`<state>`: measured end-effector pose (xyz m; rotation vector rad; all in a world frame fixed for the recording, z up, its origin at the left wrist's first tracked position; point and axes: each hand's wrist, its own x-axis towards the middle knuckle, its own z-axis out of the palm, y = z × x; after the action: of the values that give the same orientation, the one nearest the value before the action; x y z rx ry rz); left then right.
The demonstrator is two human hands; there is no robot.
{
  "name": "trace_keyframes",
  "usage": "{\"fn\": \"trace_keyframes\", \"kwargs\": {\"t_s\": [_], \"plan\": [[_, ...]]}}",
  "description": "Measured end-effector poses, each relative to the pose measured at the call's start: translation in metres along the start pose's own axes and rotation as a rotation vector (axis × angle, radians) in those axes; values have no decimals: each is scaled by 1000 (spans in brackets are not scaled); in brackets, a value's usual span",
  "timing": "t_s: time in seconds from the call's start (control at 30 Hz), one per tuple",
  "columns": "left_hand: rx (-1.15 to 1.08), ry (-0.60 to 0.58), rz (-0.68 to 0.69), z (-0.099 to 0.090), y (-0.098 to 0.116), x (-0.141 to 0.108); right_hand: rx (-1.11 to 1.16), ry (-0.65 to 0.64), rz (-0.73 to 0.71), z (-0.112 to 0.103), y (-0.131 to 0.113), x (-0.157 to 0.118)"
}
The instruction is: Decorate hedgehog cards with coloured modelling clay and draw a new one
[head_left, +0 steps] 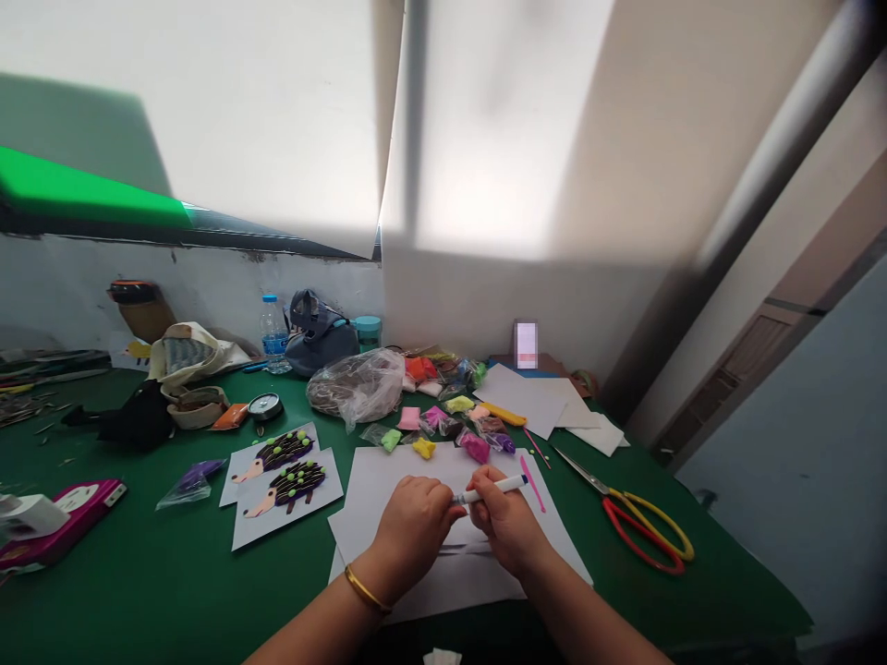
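Note:
My right hand [509, 522] is closed around a white marker pen [514, 483] with a dark blue end, held nearly level above the paper. At the pen's other end, the fingers of my left hand [416, 526] are pinched together; whatever they grip there is hidden. Beneath both hands lie white paper sheets [374, 476], with a thin pink strip [533, 484] on the right side. Small bags of coloured clay, among them yellow [424, 449] and magenta [475, 448], sit along the paper's far edge. Left of the paper are two hedgehog cards [322, 489] with green dots.
Large scissors [624, 517] with red and yellow handles lie open on the right of the green table [173, 591]. Further back are a plastic bag [360, 383], a water bottle [274, 337], more paper [519, 397] and a propped phone [527, 344]. A purple bag [196, 478] lies left.

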<state>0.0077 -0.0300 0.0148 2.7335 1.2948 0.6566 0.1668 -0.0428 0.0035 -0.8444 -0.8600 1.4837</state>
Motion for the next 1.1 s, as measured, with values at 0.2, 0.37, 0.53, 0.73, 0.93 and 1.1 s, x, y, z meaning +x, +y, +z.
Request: {"fn": "trace_keyframes", "kwargs": {"t_s": [0.2,0.37,0.53,0.73,0.93,1.1], "plan": [[-26,-71,49,-15,3,3,19,9,-42,0,-8,1],[-118,-162,52,-25,4,11,14,-21,-46,7,-5,2],[-263,-196,-31,-23,-21,5,55,99,-118,-14,-32,11],[-355,-60,-249,-30,-65,-16,-104,274,-346,-77,-82,20],[-240,-34,-105,-21,-54,0,-761,85,-361,-60,-32,0],[-214,-80,-138,3,-63,3,-1399,-202,-422,-49,-13,-18]]}}
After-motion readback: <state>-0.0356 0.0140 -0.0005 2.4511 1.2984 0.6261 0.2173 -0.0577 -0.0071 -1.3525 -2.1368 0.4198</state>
